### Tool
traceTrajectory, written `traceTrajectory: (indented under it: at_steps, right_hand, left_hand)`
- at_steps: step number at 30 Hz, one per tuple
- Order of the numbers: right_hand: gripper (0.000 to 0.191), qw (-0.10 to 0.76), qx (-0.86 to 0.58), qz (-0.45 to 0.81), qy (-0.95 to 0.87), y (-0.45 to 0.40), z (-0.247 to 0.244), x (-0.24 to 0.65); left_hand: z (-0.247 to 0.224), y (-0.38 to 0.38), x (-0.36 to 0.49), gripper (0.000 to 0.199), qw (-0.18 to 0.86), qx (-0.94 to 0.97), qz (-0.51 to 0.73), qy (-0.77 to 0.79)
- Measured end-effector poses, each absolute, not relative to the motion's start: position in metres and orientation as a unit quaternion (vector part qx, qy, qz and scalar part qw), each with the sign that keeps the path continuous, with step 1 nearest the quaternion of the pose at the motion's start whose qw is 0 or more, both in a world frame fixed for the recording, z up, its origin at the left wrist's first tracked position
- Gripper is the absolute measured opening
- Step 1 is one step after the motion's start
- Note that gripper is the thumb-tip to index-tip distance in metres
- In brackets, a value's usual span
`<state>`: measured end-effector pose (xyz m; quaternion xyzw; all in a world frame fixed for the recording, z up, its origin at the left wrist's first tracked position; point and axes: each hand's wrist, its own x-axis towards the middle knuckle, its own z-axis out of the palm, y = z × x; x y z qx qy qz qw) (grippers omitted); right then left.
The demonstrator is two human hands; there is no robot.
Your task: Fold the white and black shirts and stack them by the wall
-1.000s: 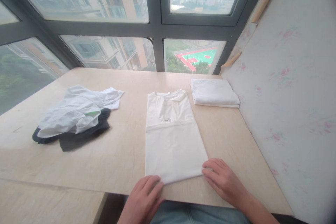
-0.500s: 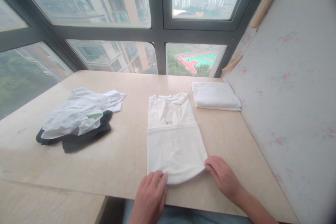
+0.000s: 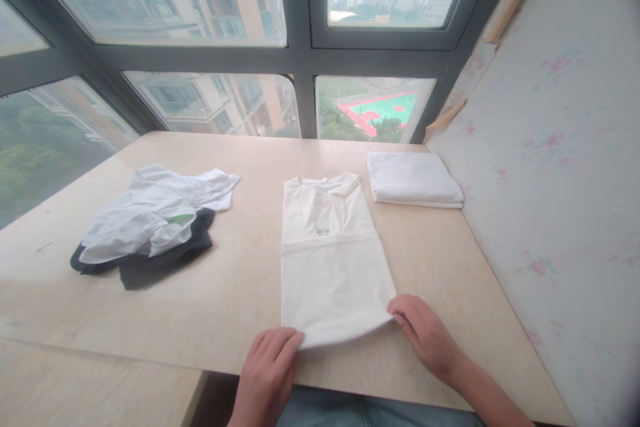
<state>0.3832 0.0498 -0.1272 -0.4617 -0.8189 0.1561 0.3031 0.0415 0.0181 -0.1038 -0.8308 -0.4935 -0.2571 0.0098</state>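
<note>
A white T-shirt (image 3: 335,280) lies partly folded on the table in front of me, its collar at the far end and small dark lettering near its middle. My left hand (image 3: 270,363) is closed on the near left corner of the shirt. At the near right corner, my right hand (image 3: 425,337) pinches the edge between thumb and fingers. Between the two hands the near edge runs almost straight. Both thumbs are partly hidden by cloth or fingers.
To the left, a crumpled white garment (image 3: 145,213) lies over a black one (image 3: 165,267). A folded white stack of cloth (image 3: 415,177) sits at the far right by the flowered wall (image 3: 555,213). Windows (image 3: 375,107) border the table (image 3: 240,307) at the back.
My left hand has shifted left to the shirt's near left corner. The near edge, which sagged in a curve before, is now straighter. My right hand keeps its hold.
</note>
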Motion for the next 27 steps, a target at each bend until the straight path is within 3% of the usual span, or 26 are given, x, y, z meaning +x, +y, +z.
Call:
traceTrajectory:
  at_steps: [5, 12, 20, 27]
  right_hand:
    - [0.041, 0.235, -0.430, 0.093, -0.867, 0.040, -0.126, 0.383]
    - [0.031, 0.305, -0.434, 0.072, -0.845, 0.042, -0.130, 0.379]
    - [0.033, 0.348, -0.428, 0.151, -0.820, 0.056, -0.125, 0.391]
    - [0.031, 0.356, -0.411, 0.224, -0.809, 0.051, -0.076, 0.401]
  left_hand:
    - [-0.110, 0.022, 0.035, 0.026, -0.075, -0.799, -0.292, -0.520]
    - [-0.097, 0.030, 0.036, 0.021, -0.123, -0.775, -0.310, -0.536]
    - [-0.110, 0.035, 0.020, 0.023, -0.063, -0.801, -0.308, -0.510]
    - [-0.074, 0.009, 0.014, 0.015, -0.177, -0.739, -0.351, -0.547]
